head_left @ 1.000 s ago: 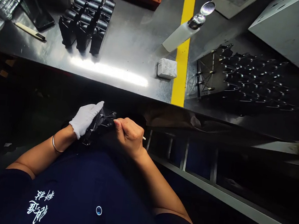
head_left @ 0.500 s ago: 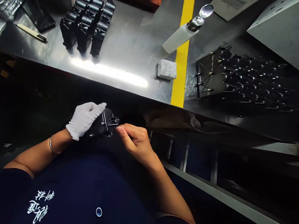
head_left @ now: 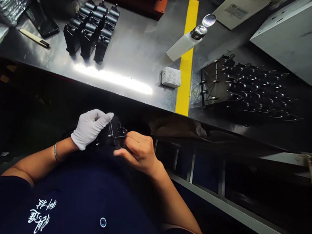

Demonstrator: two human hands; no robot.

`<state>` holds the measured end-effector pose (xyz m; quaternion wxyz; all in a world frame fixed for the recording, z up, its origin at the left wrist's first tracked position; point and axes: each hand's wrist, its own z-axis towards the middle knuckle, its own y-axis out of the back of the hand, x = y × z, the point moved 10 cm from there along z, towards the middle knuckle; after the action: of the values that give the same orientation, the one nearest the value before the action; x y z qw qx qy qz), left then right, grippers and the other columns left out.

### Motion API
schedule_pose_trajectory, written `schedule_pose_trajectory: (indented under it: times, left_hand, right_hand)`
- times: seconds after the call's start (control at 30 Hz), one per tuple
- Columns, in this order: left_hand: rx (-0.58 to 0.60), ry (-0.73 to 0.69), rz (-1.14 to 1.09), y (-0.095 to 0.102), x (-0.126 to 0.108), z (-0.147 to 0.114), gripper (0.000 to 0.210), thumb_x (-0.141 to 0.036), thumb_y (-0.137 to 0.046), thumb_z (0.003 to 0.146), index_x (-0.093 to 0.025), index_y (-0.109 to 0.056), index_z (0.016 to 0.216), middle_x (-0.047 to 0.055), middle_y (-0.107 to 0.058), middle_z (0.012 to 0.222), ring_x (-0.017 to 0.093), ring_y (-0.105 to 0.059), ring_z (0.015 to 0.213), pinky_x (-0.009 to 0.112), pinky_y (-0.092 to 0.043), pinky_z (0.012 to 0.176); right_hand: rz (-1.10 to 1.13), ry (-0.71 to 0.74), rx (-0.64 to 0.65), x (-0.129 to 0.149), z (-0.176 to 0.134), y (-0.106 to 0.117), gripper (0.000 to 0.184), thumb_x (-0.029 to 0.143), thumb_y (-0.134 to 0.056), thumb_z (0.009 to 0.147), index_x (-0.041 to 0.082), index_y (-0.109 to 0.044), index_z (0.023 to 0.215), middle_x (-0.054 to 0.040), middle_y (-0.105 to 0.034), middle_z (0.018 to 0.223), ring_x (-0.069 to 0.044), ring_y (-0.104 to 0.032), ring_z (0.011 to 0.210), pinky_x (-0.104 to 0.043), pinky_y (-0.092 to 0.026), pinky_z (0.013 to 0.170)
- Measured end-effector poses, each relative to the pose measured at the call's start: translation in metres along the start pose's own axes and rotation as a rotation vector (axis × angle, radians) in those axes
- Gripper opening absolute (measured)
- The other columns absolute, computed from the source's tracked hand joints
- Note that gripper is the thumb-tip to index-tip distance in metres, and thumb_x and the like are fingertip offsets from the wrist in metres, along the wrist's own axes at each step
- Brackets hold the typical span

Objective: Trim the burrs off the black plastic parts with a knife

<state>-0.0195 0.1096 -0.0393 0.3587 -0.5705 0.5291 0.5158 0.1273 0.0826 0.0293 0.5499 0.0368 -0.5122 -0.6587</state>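
A black moulded part (head_left: 117, 131) with thin ribs and small round bosses is held in front of my body, below the table's front edge. My left hand (head_left: 89, 128), in a white glove, is closed on the part's left side, thumb and fingers pinching its upper edge. At the right end of the part is my bare right hand (head_left: 139, 148), its curled fingers and thumb on either side of that end, gripping it. The part's lower side fades into the dark, and the fingertips behind it are hidden.
Black parts stand in rows (head_left: 91, 28) on the metal table (head_left: 140, 52). Right of them are a small white wrapped block (head_left: 171, 77), a white bottle (head_left: 183, 45) and yellow tape (head_left: 183, 97). More black parts (head_left: 259, 87) lie farther right, near a large pale box (head_left: 289, 38).
My right thumb has moved down and apart from the fingers, which now sit closer on the part's right end. The part has turned slightly. The view has shifted a little.
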Motion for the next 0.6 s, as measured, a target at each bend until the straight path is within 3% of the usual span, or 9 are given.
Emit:
schedule_pose_trajectory:
  times: [0.07,0.13,0.2,0.27,0.33,0.4,0.5,0.6]
  left_hand:
    - [-0.006,0.043,-0.038,-0.004,0.003,0.007,0.045,-0.053,-0.071,0.072,-0.018,-0.05,0.053,-0.005,-0.043,0.053,0.007,-0.038,0.053,0.022,-0.037,0.052]
    - [-0.044,0.12,-0.16,-0.008,0.006,0.019,0.048,-0.058,-0.07,0.071,-0.017,-0.049,0.055,-0.005,-0.044,0.053,0.007,-0.041,0.052,0.022,-0.038,0.051]
    - [-0.095,0.208,-0.394,-0.014,0.006,0.035,0.047,-0.062,-0.066,0.073,-0.017,-0.053,0.064,-0.004,-0.052,0.058,0.009,-0.048,0.054,0.023,-0.043,0.053]
    - [-0.095,0.215,-0.641,-0.022,-0.004,0.053,0.044,-0.061,-0.064,0.076,-0.017,-0.058,0.08,0.0,-0.062,0.071,0.013,-0.059,0.064,0.026,-0.05,0.061]
    - [-0.074,0.133,-0.762,-0.024,-0.019,0.072,0.037,-0.049,-0.067,0.079,-0.018,-0.058,0.097,0.003,-0.067,0.09,0.015,-0.065,0.081,0.028,-0.054,0.074]
    - [-0.082,0.04,-0.722,-0.018,-0.025,0.087,0.036,-0.033,-0.07,0.079,-0.019,-0.056,0.109,0.005,-0.066,0.107,0.015,-0.065,0.097,0.029,-0.052,0.087]
    - [-0.116,-0.011,-0.526,-0.006,-0.012,0.1,0.038,-0.02,-0.069,0.077,-0.017,-0.055,0.113,0.008,-0.063,0.116,0.016,-0.061,0.109,0.035,-0.045,0.102]
    - [-0.094,0.008,-0.432,-0.002,0.007,0.106,0.036,-0.019,-0.066,0.079,-0.014,-0.056,0.113,0.012,-0.063,0.119,0.021,-0.06,0.114,0.042,-0.041,0.108]
  right_hand:
    - [-0.037,0.006,-0.02,0.0,0.002,-0.001,0.051,0.043,-0.056,0.092,0.02,-0.04,0.05,0.0035,-0.041,0.045,-0.008,-0.037,0.043,-0.026,-0.025,0.044]
    - [-0.034,-0.052,-0.099,-0.005,0.004,-0.001,0.041,0.047,-0.059,0.089,0.019,-0.052,0.06,0.0019,-0.05,0.049,-0.009,-0.045,0.045,-0.024,-0.033,0.044]
    - [-0.052,-0.166,-0.168,-0.017,0.005,-0.002,0.035,0.052,-0.065,0.083,0.016,-0.064,0.088,-0.0033,-0.065,0.063,-0.013,-0.058,0.052,-0.024,-0.045,0.049]
    - [-0.087,-0.322,-0.189,-0.04,0.012,-0.003,0.053,0.051,-0.068,0.079,0.013,-0.059,0.116,-0.0075,-0.071,0.077,-0.016,-0.064,0.058,-0.027,-0.051,0.054]
    - [-0.091,-0.495,-0.193,-0.074,0.03,0.003,0.059,0.047,-0.066,0.079,0.013,-0.055,0.126,-0.0061,-0.072,0.077,-0.017,-0.066,0.059,-0.028,-0.053,0.056]
    - [-0.092,-0.656,-0.2,-0.114,0.06,0.017,0.055,0.047,-0.062,0.079,0.014,-0.058,0.124,-0.0039,-0.072,0.073,-0.018,-0.067,0.062,-0.028,-0.053,0.061]
    - [-0.201,-0.827,-0.159,-0.168,0.119,0.037,0.053,0.046,-0.061,0.078,0.016,-0.061,0.122,-0.0063,-0.074,0.084,-0.024,-0.069,0.08,-0.034,-0.054,0.074]
    - [-0.208,-0.84,-0.011,-0.199,0.173,0.021,0.046,0.04,-0.062,0.079,0.015,-0.064,0.118,-0.0114,-0.072,0.109,-0.029,-0.066,0.103,-0.038,-0.051,0.088]
